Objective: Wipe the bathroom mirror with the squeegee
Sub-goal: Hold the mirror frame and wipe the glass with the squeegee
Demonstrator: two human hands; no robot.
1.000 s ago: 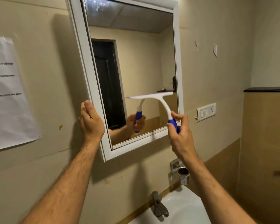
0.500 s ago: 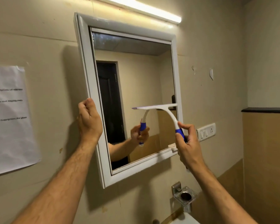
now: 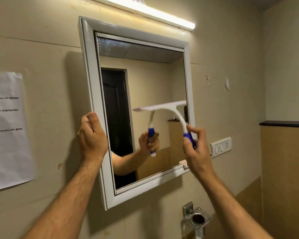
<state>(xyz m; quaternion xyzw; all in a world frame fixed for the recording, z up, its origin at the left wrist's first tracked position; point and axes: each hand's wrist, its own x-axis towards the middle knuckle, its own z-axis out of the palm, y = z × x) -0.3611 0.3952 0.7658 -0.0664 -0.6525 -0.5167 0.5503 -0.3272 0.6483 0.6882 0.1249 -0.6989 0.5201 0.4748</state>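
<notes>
Up close, right hand (image 3: 196, 149) curled round the squeegee (image 3: 169, 111) handle, blade against the mirror (image 3: 145, 83) glass, left hand (image 3: 91, 137) gripping the white frame's left edge.

One head-worn camera, looking forward and slightly up at the wall mirror (image 3: 141, 94) from close range. Wide-angle, so edges probably bend a little.

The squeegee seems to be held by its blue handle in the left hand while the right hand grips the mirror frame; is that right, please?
Not quite: the hands are swapped. The head view shows the right hand holding the squeegee by its blue handle, while the left hand grips the mirror frame.
</notes>
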